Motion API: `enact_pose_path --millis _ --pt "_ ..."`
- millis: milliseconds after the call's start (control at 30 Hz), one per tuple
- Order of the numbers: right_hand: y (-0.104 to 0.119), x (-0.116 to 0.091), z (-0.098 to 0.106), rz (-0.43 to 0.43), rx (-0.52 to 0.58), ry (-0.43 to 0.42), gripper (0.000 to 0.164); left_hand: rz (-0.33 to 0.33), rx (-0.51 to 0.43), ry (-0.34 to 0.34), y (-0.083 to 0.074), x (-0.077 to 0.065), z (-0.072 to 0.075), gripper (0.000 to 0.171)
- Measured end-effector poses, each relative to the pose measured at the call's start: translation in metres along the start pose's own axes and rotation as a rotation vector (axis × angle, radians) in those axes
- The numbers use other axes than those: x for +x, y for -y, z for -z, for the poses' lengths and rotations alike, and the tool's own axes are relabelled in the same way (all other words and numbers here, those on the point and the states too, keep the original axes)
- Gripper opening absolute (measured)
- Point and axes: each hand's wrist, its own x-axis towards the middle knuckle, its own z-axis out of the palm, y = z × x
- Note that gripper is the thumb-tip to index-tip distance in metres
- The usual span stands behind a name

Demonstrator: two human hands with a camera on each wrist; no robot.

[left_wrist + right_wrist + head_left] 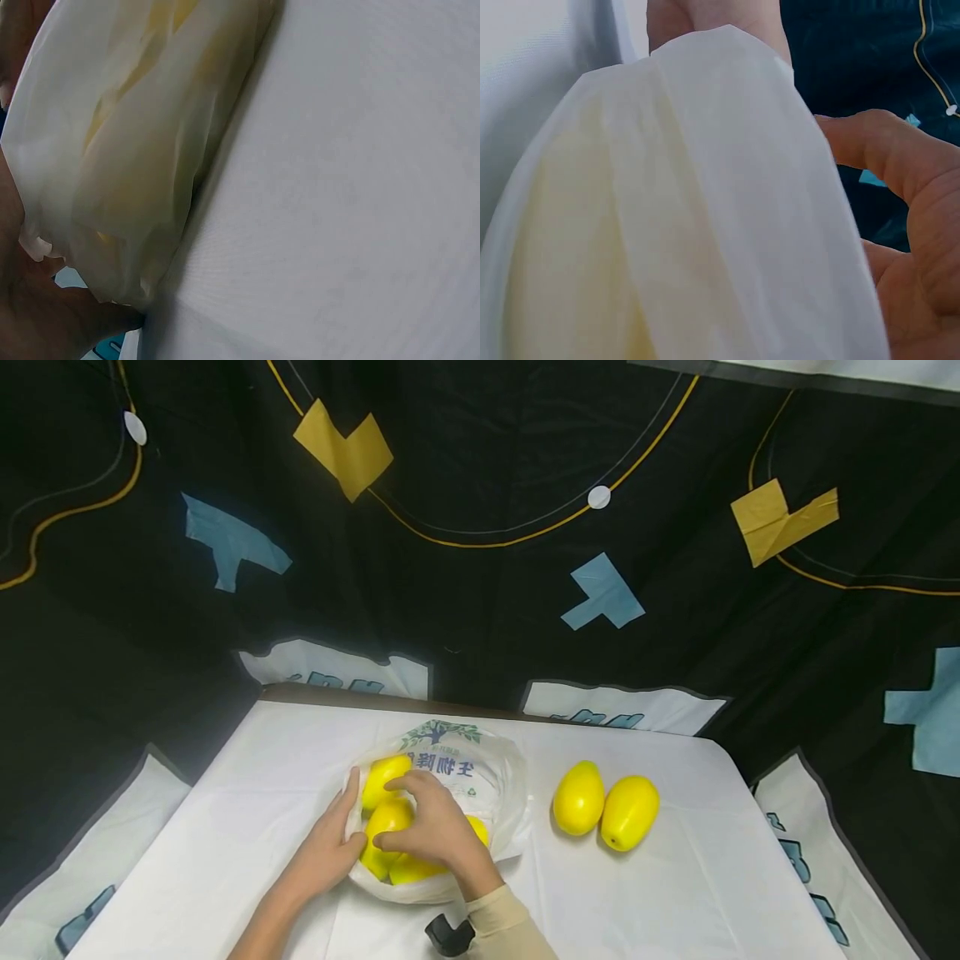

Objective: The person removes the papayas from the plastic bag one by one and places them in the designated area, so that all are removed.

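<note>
A white plastic bag (491,777) with green and blue print lies with its mouth toward me. Several yellow, oval, mango-like fruits (390,817) are inside it. At the bag's left rim, my left hand (326,852) holds the plastic, thumb over the edge and fingers along the outside. My right hand (435,827) reaches over the bag's mouth, thumb and index finger spread apart above the fruits. In the right wrist view, the bag's side (705,210) covers the right fingertips. The left wrist view shows the bag's wall (142,172) with yellow behind it.
Two more yellow fruits, one on the left (578,798) and one on the right (630,812), lie side by side right of the bag. A white cloth (675,902) covers the table. Behind it hangs a black curtain (465,610) with taped patches.
</note>
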Motion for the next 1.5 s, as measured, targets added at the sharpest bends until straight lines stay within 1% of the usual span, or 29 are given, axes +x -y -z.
enact_pose_path --millis 200,367,633,867,1133,1233,1333,1500 --pt "0.002 0.005 -0.007 -0.011 -0.082 0.025 0.066 0.003 0.011 -0.007 0.001 -0.001 0.0 0.092" --pt "0.003 0.008 -0.009 0.001 -0.111 0.046 0.062 0.022 0.006 0.0 0.001 -0.001 -0.001 0.093" --pt "0.006 0.011 -0.012 -0.021 -0.153 0.115 0.054 0.021 -0.008 0.002 0.003 0.0 -0.002 0.095" --pt "0.003 0.013 -0.013 -0.035 -0.178 0.141 0.051 0.027 -0.013 0.008 0.002 0.0 -0.002 0.094" --pt "0.004 0.014 -0.013 -0.064 -0.123 0.198 0.05 0.045 -0.011 0.019 0.002 0.0 -0.002 0.094" --pt "0.003 0.014 -0.012 -0.054 -0.123 0.208 0.049 0.044 -0.005 0.017 0.002 -0.001 -0.002 0.094" --pt "0.002 0.014 -0.012 -0.037 -0.1 0.199 0.045 0.036 -0.005 0.013 0.002 -0.001 -0.002 0.093" --pt "-0.002 0.015 -0.01 -0.018 -0.026 0.16 0.04 0.033 -0.006 0.01 0.001 -0.001 -0.001 0.093"
